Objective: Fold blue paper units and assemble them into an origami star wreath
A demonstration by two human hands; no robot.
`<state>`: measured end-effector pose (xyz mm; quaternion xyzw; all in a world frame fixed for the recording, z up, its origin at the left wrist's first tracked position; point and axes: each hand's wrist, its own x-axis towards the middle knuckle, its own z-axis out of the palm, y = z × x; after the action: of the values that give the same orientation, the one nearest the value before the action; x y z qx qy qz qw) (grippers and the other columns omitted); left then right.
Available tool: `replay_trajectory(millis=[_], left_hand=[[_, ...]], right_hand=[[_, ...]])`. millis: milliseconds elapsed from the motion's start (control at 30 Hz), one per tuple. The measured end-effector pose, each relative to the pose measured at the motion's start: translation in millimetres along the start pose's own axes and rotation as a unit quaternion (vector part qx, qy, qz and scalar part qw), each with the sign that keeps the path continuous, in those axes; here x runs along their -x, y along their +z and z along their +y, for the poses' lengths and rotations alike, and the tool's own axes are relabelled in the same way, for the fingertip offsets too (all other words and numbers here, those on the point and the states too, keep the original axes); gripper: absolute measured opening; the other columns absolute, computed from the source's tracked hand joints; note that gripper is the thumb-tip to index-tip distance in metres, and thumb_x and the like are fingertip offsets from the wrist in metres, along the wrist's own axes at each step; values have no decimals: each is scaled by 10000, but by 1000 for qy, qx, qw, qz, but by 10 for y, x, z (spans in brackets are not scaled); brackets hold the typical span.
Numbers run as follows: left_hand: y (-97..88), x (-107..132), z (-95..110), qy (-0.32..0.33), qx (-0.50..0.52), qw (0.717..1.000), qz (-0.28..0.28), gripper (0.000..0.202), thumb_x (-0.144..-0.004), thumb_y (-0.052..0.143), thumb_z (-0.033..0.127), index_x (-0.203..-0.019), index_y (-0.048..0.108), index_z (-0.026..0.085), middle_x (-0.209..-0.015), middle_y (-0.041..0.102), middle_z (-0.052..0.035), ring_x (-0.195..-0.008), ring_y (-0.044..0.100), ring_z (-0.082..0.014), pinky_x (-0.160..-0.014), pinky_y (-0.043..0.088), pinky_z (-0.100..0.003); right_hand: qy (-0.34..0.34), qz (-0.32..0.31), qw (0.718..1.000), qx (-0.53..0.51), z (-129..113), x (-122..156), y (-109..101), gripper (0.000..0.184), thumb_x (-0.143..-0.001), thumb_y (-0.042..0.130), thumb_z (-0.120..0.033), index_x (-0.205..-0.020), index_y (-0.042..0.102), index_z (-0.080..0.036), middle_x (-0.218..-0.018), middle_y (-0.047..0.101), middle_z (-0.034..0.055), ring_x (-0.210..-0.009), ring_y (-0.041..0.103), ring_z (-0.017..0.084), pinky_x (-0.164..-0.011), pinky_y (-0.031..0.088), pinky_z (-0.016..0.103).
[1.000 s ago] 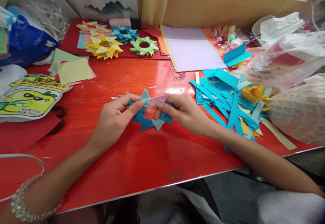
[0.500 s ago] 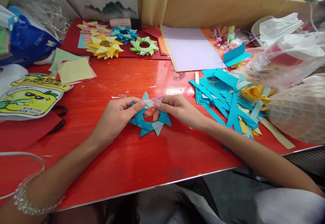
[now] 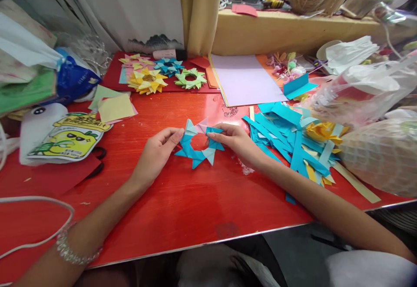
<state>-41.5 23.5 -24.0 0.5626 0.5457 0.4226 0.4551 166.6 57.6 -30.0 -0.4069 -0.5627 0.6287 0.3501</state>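
Wider apart now, left hand and right hand pinch opposite sides of round paper ring, pink point aimed far. Plastic bag at right, contents unclear.

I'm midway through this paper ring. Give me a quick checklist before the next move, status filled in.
1. Left hand gripping the paper ring: ok, at its left side.
2. Right hand gripping the ring: ok, at its right side.
3. Pink piece in line: ok, among the blue pieces at the far edge.
4. Pink piece firmly locked: cannot tell; the joint's tightness doesn't show.
5. Blue strips sorted: not ok, a crisscrossed heap.
6. Green star apart from both hands: ok.
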Motion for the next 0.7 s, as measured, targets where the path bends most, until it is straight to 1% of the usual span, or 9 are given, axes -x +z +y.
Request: replay_trajectory(millis=[100, 167, 200, 300, 400, 467, 500, 567, 700], left_hand=[[-49, -20, 39, 37, -116, 992, 37, 356, -924, 414, 496, -1011, 596, 203, -1004, 686, -42, -902, 644, -171, -696, 530, -254], [-89, -114, 80, 64, -224, 970, 64, 334, -949, 364, 445, -1056, 560, 197, -1076, 664, -62, -964, 631, -182, -755, 530, -286], [-112, -207, 104, 75, -273, 956, 77, 305, -947, 377, 408, -1069, 552, 190, -1104, 651, -74, -995, 620, -192, -819, 516, -316], [-215, -705, 196, 87, -360, 925, 88, 255, -876, 523, 294, -1098, 550, 171, -1177, 604, -115, -1103, 558, -245, -977, 426, -397], [-377, -1414, 321, 94, -425, 895, 98, 299, -885, 483, 189, -1177, 526, 142, -1252, 557, -135, -1198, 490, -238, -1039, 368, -368], [-494, -1866, 403, 85, -464, 876, 104, 341, -912, 458, 188, -1239, 486, 97, -1272, 534, -159, -1229, 459, -251, -1054, 352, -413], [-544, -2059, 434, 79, -484, 866, 98, 357, -917, 482, 227, -1253, 482, 106, -1280, 526, -151, -1223, 464, -263, -1040, 363, -457], [-609, -2365, 467, 64, -523, 848, 65, 391, -902, 548, 311, -1250, 503, 138, -1286, 519, -127, -1172, 507, -269, -983, 414, -502], [-597, -2707, 427, 43, -582, 811, -38, 368, -894, 571, 334, -1214, 537, 155, -1234, 553, -106, -1069, 572, -236, -895, 493, -459]], right_hand=[[6, 43, 996, -79, 35, -29, -40, 254, -758, 712, -391, -875, 647, -175, -800, 664, 8, -711, 609, 118, -678, 475, 262], [18, 67, 990, -123, 49, -43, -49, 248, -738, 732, -373, -867, 657, -175, -831, 682, 15, -737, 624, 123, -707, 484, 264], [21, 74, 988, -136, 53, -51, -51, 253, -732, 736, -373, -870, 661, -175, -841, 687, 18, -752, 630, 128, -724, 487, 268], [18, 90, 982, -165, 56, -76, -57, 273, -734, 728, -397, -897, 665, -187, -841, 687, 10, -770, 635, 134, -755, 495, 275], [20, 106, 975, -195, 49, -101, -73, 285, -746, 709, -426, -919, 652, -208, -851, 690, 6, -759, 642, 136, -761, 500, 279], [27, 107, 973, -204, 46, -111, -87, 282, -750, 702, -436, -906, 647, -207, -837, 686, 9, -739, 641, 142, -739, 501, 283], [31, 104, 973, -206, 46, -114, -93, 277, -755, 698, -439, -899, 645, -208, -826, 681, 10, -729, 637, 146, -721, 499, 284], [38, 95, 974, -203, 54, -116, -104, 266, -765, 688, -442, -881, 643, -207, -807, 664, 11, -708, 621, 153, -678, 489, 286], [49, 80, 978, -187, 74, -113, -113, 276, -757, 698, -444, -874, 654, -198, -753, 623, 3, -665, 580, 149, -636, 456, 279]])
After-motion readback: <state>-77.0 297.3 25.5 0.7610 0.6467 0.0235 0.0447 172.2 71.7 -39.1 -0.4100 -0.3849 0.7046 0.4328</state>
